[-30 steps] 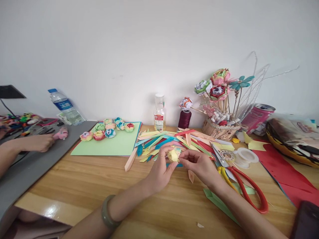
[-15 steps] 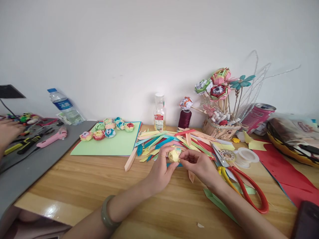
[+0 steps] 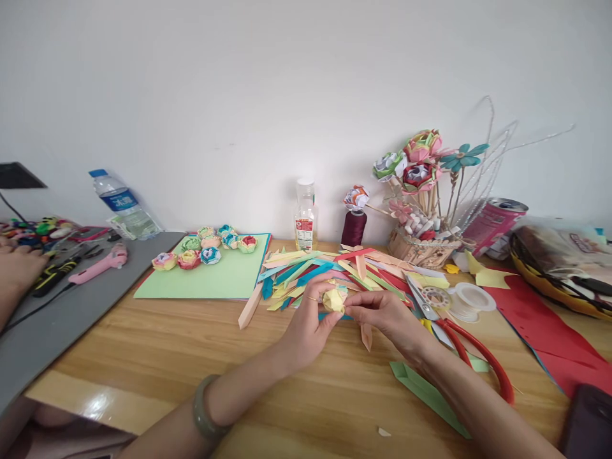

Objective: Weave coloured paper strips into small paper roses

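Between my hands, above the table's middle, is a pale yellow folded paper flower [image 3: 333, 298]. My left hand [image 3: 308, 325] is closed around its left side, thumb below and fingers behind. The fingertips of my right hand [image 3: 385, 315] pinch at its right edge. Behind them spreads a pile of folded paper strips [image 3: 306, 271] in many colours. Scissors with red and yellow handles [image 3: 497, 363] lie partly under my right forearm. Finished paper flowers [image 3: 190, 258] sit on a green paper sheet [image 3: 201, 284] to the left.
A clear bottle [image 3: 306, 220] and a dark thread spool [image 3: 354, 228] stand by the wall. A basket of paper flowers [image 3: 425, 248], ribbon spool [image 3: 471, 301] and red paper [image 3: 549, 331] are right. Another person's hand [image 3: 16, 268] is far left, near a pink glue gun [image 3: 102, 263].
My right hand has shifted slightly at the flower's edge, and its forearm has moved over the scissors' yellow handle. The other person's hand at left has moved further into view.
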`<state>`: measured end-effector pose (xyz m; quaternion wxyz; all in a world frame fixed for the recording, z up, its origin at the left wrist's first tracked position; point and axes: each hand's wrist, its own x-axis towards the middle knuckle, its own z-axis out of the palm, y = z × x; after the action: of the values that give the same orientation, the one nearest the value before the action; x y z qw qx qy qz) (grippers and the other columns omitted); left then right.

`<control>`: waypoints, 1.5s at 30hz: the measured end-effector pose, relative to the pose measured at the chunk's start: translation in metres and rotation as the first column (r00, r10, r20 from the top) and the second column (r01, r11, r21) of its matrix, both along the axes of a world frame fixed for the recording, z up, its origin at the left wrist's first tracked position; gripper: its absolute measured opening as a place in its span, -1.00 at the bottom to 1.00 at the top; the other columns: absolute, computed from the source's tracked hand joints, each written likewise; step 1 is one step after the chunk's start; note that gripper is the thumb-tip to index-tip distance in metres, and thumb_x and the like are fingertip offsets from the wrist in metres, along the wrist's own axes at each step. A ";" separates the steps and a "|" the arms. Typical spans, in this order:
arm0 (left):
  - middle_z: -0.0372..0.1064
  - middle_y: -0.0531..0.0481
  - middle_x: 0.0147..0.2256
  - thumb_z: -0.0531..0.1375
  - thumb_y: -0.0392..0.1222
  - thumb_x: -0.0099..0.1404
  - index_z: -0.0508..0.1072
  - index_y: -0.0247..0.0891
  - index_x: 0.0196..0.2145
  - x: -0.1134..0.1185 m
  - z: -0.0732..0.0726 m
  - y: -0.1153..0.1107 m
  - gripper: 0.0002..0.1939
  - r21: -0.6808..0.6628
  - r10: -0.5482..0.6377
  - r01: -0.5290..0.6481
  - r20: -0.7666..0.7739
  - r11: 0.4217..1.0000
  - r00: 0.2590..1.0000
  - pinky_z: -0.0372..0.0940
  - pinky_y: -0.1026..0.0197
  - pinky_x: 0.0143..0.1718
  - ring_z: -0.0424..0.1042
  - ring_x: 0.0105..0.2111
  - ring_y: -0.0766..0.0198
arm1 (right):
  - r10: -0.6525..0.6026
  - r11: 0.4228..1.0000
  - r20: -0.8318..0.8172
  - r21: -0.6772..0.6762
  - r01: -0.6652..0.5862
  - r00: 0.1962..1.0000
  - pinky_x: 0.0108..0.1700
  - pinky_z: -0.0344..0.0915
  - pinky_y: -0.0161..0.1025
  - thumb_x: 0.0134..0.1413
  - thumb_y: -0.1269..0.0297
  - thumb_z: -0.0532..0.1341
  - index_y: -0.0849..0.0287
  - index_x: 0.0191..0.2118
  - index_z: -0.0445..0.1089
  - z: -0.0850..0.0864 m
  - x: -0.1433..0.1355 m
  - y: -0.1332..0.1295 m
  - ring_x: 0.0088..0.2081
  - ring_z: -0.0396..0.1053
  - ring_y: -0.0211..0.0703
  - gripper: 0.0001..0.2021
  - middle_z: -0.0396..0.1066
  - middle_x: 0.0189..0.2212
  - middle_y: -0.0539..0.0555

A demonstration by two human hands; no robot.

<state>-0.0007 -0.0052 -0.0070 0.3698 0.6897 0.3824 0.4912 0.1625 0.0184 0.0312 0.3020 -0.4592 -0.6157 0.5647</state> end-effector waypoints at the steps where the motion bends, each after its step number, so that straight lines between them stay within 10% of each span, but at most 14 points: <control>1: -0.06 -0.19 0.11 0.05 -0.24 0.25 0.11 -0.16 -0.06 0.000 0.000 0.000 -0.70 -0.011 -0.010 0.010 0.020 1.000 1.000 0.23 0.00 -0.02 0.06 0.12 0.09 | 0.001 1.000 -0.001 -0.001 -0.001 1.000 -0.39 0.17 -0.27 -0.11 0.15 0.24 0.23 -0.40 0.47 0.000 0.000 0.000 -0.68 0.24 -0.30 -0.77 0.27 -0.80 -0.12; 23: 0.09 -0.14 0.06 0.14 -0.13 0.19 0.21 -0.18 -0.12 -0.001 0.001 0.008 -0.69 -0.130 -0.016 0.051 0.259 0.990 0.966 0.26 0.11 -0.08 0.24 0.00 0.17 | -0.011 0.978 -0.274 -0.205 -0.047 0.962 -0.52 0.19 -0.39 -0.27 0.12 0.36 0.27 -0.43 0.49 -0.002 0.002 0.003 -0.55 0.22 -0.38 -0.70 0.39 -0.53 0.02; 35: 0.01 -0.15 0.09 0.13 -0.12 0.19 0.19 -0.19 -0.12 0.000 0.003 0.005 -0.69 -0.238 -0.011 0.083 0.291 0.968 0.957 0.27 0.09 -0.09 0.22 0.01 0.13 | -0.063 0.992 0.001 0.110 0.063 0.998 -0.66 0.08 -0.37 -0.08 0.10 0.19 0.21 -0.41 0.45 -0.001 -0.007 -0.005 -0.61 0.18 -0.33 -0.74 0.39 -0.51 0.02; 45: -0.01 -0.14 0.11 0.12 -0.14 0.21 0.18 -0.19 -0.09 0.001 0.002 0.004 -0.69 -0.189 -0.044 0.104 0.298 0.976 0.953 0.22 0.09 -0.04 0.12 0.08 0.11 | -0.075 0.996 -0.013 0.050 0.076 0.997 -0.69 0.09 -0.39 -0.16 0.07 0.22 0.24 -0.47 0.44 -0.004 -0.006 -0.003 -0.65 0.17 -0.35 -0.71 0.33 -0.59 0.00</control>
<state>-0.0001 -0.0013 -0.0053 0.5087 0.5822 0.3453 0.5320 0.1564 0.0152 0.0267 0.3380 -0.4711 -0.6104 0.5396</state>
